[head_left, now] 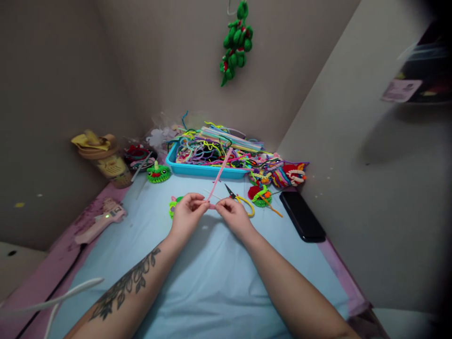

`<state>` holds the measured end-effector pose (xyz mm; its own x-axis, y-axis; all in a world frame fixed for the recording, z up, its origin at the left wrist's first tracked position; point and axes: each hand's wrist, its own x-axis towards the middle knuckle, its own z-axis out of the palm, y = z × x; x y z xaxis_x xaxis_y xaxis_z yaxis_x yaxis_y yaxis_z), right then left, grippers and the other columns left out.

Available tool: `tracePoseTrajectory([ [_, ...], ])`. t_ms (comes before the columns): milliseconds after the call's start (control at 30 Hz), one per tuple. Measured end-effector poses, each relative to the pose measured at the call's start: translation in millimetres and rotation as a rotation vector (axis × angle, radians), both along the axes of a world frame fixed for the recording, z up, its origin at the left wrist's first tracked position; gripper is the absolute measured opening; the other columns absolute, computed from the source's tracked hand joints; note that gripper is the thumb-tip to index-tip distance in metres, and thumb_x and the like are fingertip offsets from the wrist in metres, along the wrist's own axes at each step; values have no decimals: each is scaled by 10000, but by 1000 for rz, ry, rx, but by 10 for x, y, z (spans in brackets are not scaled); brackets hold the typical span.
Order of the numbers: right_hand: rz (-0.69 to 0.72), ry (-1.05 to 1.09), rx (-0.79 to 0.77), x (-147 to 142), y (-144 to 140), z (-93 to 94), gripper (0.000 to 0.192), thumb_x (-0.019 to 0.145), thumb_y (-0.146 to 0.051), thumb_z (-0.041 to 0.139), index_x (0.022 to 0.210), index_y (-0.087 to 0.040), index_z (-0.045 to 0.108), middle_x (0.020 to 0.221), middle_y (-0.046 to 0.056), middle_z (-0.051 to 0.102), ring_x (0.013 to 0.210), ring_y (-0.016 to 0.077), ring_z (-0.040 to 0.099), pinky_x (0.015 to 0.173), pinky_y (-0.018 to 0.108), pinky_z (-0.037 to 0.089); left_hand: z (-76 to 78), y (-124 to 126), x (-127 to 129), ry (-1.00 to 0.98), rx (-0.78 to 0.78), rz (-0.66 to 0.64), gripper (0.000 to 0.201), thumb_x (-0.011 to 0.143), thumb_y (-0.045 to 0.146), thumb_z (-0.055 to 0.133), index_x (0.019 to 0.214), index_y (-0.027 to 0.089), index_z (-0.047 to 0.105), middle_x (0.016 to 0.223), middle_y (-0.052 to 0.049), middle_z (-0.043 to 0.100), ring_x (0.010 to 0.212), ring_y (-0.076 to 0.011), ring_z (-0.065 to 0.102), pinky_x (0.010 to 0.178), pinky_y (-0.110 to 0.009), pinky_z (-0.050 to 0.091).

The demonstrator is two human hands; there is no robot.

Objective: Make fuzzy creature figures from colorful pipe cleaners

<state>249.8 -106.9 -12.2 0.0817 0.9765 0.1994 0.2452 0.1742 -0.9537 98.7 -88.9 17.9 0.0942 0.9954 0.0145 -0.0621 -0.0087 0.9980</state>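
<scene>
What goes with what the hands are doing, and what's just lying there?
Likely goes with it:
pink strip, pinched by the left hand and right hand
yellow-handled scissors
colourful strips
blue tray
pink glue gun

Likely just lying there:
black phone
cup

The left hand (190,212) partly hides a green piece (172,209); the bottom edge cuts both forearms (130,287).

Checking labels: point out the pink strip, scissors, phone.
Pink strip (220,174): head view, middle of its raised length.
Scissors (240,198): head view, yellow handle near the blades.
Phone (302,216): head view, middle of black face.
</scene>
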Motion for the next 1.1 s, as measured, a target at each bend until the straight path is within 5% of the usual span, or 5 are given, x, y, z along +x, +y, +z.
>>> tracePoseTrajectory([
  [167,-29,-235,309,6,-55,18,242,800,-208,586,1035,-218,645,926,57,623,773,151,581,673,273,482,-49,49,-9,-143,-95,27,385,565,337,780,815,166,543,621,5,670,594,-140,638,607,-241,466],
  [433,-69,-390,641,26,-54,-60,192,856,-171,549,990,-236,669,854,36,701,795,154,636,751,293,505,-95,52,21,-301,-244,-64,420,495,267,832,794,144,566,644,0,683,624,-121,649,648,-230,480],
  [700,-120,-411,512,64,-69,-44,163,866,-241,536,914,-240,691,846,45,706,807,176,641,765,323,505,-75,14,7,-303,-260,-172,418,542,269,826,844,148,563,713,-35,716,713,-147,679,682,-235,492],
  [933,-116,-349,433,49,-87,1,161,853,-265,541,874,-235,697,843,54,704,812,185,631,779,344,493,-51,16,0,-99,-157,-164,368,563,334,804,776,149,568,638,-17,686,658,-161,676,630,-238,492],
  [1100,-145,-170,284,26,-69,26,150,824,-287,569,884,-210,683,827,49,672,736,159,605,646,273,482,-59,26,-23,-45,-101,-146,332,601,346,777,765,146,569,618,-10,664,648,-165,673,619,-239,490],
])
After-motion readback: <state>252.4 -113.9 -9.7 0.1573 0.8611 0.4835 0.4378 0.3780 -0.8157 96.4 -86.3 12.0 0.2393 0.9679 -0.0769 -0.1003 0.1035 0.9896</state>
